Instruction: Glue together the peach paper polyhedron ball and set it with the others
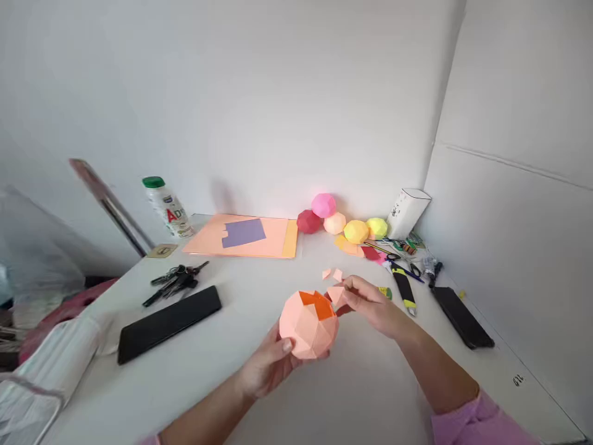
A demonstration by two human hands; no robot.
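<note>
Held ball (306, 329): smooth matt paper.

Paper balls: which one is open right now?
The peach ball held in the left hand: its upper side gapes, showing orange inside. The balls near the wall show no such opening.

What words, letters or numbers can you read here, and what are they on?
"A": big red letter on the white bottle, with what looks like a dark "D" after it; the rest is unclear.
"220": my best reading of the slanted black marks on the white tabletop, at the right.
Too small or blurred to read: the bottle's little upper label, dark marks on the white box, and the mark on the tan square.
</note>
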